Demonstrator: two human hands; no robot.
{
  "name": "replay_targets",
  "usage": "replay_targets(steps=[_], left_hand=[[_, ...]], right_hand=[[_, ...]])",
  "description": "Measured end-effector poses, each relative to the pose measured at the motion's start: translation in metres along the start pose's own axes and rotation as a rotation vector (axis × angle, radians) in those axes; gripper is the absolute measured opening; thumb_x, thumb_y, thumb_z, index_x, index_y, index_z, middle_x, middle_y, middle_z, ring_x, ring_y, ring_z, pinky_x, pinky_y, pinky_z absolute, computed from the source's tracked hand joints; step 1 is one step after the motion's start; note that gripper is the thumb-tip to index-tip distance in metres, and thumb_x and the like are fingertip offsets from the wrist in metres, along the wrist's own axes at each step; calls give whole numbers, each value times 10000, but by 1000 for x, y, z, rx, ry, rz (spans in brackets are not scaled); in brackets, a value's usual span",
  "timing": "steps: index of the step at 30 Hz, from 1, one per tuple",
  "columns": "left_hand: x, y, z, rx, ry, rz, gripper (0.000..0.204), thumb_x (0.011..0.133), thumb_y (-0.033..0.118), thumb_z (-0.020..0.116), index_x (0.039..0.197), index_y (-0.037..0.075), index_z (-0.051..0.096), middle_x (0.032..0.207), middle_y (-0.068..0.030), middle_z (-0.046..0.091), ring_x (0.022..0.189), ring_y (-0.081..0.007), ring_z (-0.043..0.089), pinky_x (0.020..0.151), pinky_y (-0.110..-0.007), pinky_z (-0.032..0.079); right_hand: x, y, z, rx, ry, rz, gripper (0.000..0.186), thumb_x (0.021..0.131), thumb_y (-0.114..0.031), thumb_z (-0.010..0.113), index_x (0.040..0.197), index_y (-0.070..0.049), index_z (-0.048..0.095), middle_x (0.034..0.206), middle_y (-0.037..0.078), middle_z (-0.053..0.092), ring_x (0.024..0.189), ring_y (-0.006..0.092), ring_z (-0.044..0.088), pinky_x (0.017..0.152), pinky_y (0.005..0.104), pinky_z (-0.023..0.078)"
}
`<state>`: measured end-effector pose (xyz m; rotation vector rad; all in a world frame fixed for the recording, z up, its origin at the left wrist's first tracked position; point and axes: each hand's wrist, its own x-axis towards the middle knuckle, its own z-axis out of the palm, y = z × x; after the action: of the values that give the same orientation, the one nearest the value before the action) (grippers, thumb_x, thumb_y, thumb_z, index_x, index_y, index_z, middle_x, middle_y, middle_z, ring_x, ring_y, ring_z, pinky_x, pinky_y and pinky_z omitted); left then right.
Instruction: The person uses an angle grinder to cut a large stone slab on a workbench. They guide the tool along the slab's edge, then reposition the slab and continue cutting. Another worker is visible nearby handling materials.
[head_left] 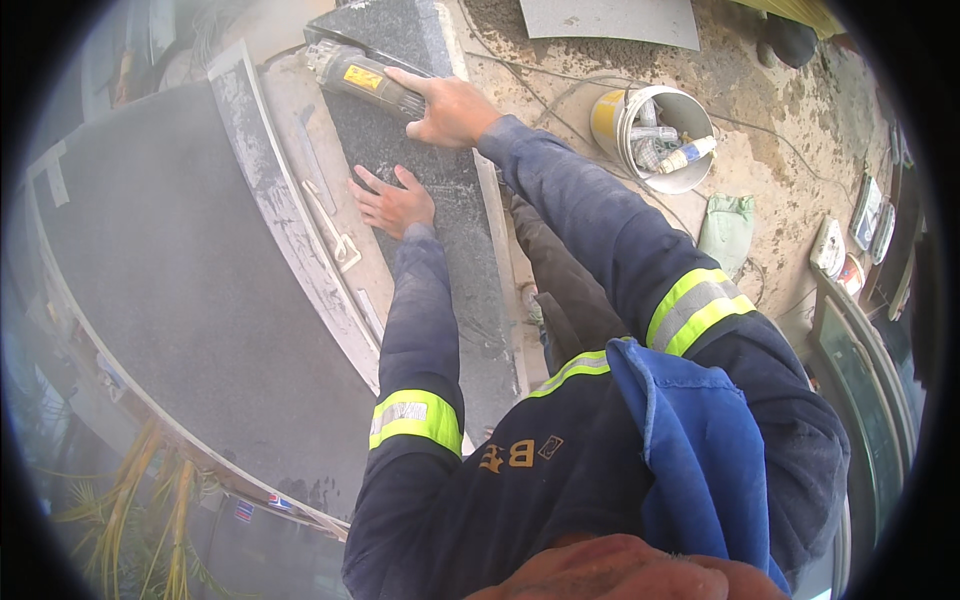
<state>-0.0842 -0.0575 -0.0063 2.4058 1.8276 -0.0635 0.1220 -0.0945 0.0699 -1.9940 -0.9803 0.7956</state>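
My right hand [450, 112] grips a cylindrical power tool [362, 78], apparently a grinder with a yellow label, at the far end of a long, dark, speckled stone slab [460, 240]. Its working head sits at the slab's upper left corner. Fingers spread, my left hand [398, 205] rests at the slab's left edge, below the tool, holding nothing. Left of it lie a scuffed pale strip [243, 120], a thin metal bar [308, 145] and a small white angled piece [343, 250]. Whether the tool is running cannot be told.
A white bucket [605, 120] holding several tubes stands on stained concrete [760, 90] to the right, among cables. A green sack [727, 230] lies below it. Glass-like panels [850, 370] line the far right. A broad dark surface [200, 280] fills the left, with palm fronds [170, 490] beyond.
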Motion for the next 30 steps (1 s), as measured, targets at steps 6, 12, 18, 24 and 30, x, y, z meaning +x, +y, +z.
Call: replay_targets(steps=[6,12,18,24,30], left_hand=[[0,-5,4,33,41,30,782,1040,509,522,1662,100,284,1673,-217,298,1495,-396,357,1180,-575,311],[0,-6,2,39,37,21,779,1044,513,512,1663,99,283,1672,-226,294,1488,-404,362,1181,-578,308],[-2,1,1,49,27,15,782,1034,499,534,1658,96,292,1661,-227,313,1474,-408,380,1168,-578,322],[0,-5,3,31,72,37,773,1033,495,535,1655,103,300,1660,-220,321,1480,-405,375,1169,-576,322],[0,-6,6,66,57,22,779,1035,497,535,1661,107,283,1662,-216,322,1485,-400,372,1180,-580,313]], right_hand=[[-1,-9,-9,11,-65,52,931,766,-193,742,1637,-235,417,994,268,753,887,416,751,860,483,604],[-37,-15,-30,22,-129,101,942,757,-178,734,1640,-237,411,959,270,748,869,403,753,846,473,609],[-25,-4,-17,5,-45,39,932,754,-172,728,1633,-239,425,957,263,749,859,411,748,822,479,605],[-6,-7,-9,-4,-55,38,932,751,-192,736,1631,-246,433,979,264,752,867,418,745,830,476,603],[-7,-13,-16,-1,-73,59,936,752,-192,736,1634,-244,427,985,275,748,898,419,745,852,474,600]])
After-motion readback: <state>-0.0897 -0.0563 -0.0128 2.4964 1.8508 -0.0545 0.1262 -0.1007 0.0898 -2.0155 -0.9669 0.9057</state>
